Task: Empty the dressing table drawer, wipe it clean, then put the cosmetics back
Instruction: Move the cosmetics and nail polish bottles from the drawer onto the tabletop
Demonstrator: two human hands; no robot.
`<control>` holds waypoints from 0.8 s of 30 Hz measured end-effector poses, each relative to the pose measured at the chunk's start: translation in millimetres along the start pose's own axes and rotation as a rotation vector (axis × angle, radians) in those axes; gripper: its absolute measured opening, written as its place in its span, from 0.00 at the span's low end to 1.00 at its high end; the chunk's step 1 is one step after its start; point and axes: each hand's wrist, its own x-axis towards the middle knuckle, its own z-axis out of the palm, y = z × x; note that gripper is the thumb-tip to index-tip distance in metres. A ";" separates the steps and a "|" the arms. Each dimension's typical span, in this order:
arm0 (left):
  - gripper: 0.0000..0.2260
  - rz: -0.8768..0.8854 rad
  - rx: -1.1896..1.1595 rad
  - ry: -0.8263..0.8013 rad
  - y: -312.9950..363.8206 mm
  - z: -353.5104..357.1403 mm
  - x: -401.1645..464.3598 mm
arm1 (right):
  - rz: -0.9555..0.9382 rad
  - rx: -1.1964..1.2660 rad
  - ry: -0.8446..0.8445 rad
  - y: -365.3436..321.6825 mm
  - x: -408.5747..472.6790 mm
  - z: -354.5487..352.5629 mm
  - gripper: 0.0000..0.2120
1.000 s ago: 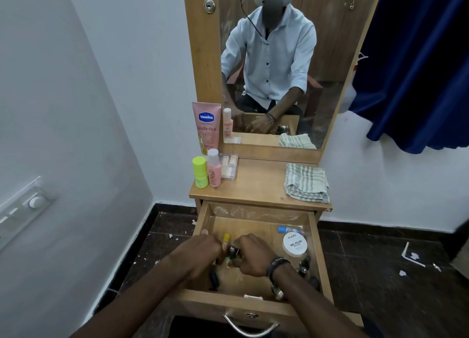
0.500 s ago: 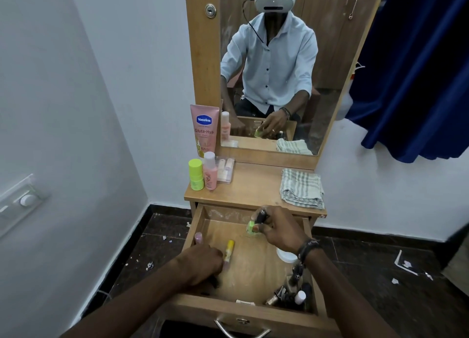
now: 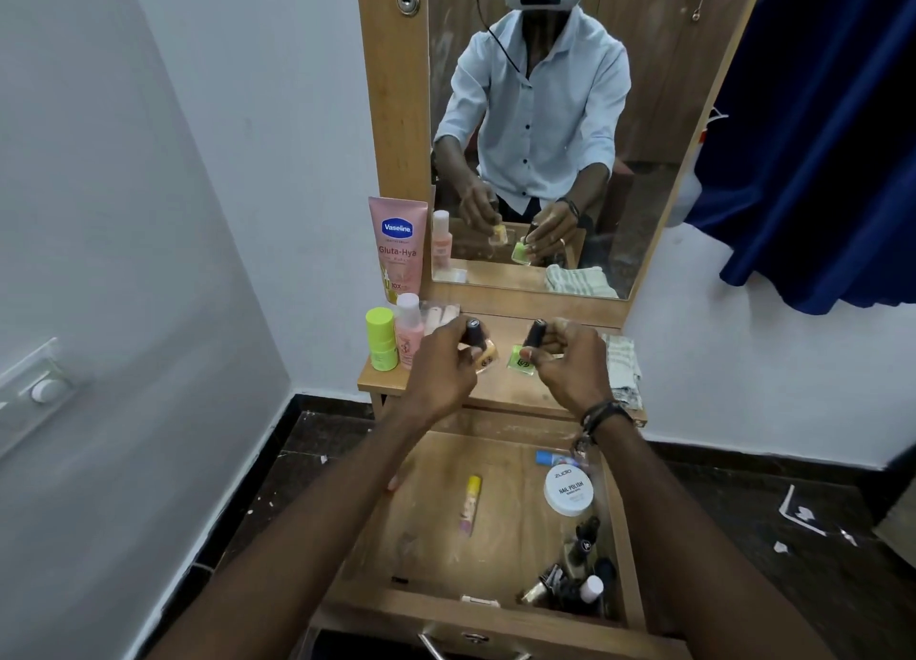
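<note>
My left hand [image 3: 441, 362] grips a pale orange nail polish bottle [image 3: 485, 352] by its black cap, just above the dressing table top [image 3: 500, 387]. My right hand [image 3: 570, 362] pinches a green nail polish bottle [image 3: 521, 362] by its black cap beside it. Below, the open drawer [image 3: 421, 535] holds a yellow-capped pink tube [image 3: 470, 505], a white nail polish remover tub [image 3: 568, 490], a blue-capped item [image 3: 547, 457] and several small bottles [image 3: 575, 580] heaped in the front right corner.
On the top's left stand a pink Vaseline tube [image 3: 398, 248], a lime stick [image 3: 381, 339], a pink bottle [image 3: 409, 331] and a clear packet [image 3: 438, 312]. A folded checked cloth [image 3: 622, 364] lies at the right. A mirror [image 3: 545, 129] rises behind; a blue curtain [image 3: 818, 139] hangs right.
Both hands have risen from the drawer to the table top, each carrying a nail polish bottle; the left hand came up after the right.
</note>
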 end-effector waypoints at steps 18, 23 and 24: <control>0.15 -0.091 0.200 0.000 -26.4 35.7 11.0 | 0.028 -0.244 -0.067 17.2 8.7 21.7 0.11; 0.14 -0.104 0.339 0.059 -22.0 41.1 13.7 | 0.054 -0.414 -0.120 10.2 10.0 21.5 0.12; 0.14 -0.117 0.359 0.065 -20.0 42.6 16.4 | 0.059 -0.421 -0.124 8.6 12.6 23.1 0.12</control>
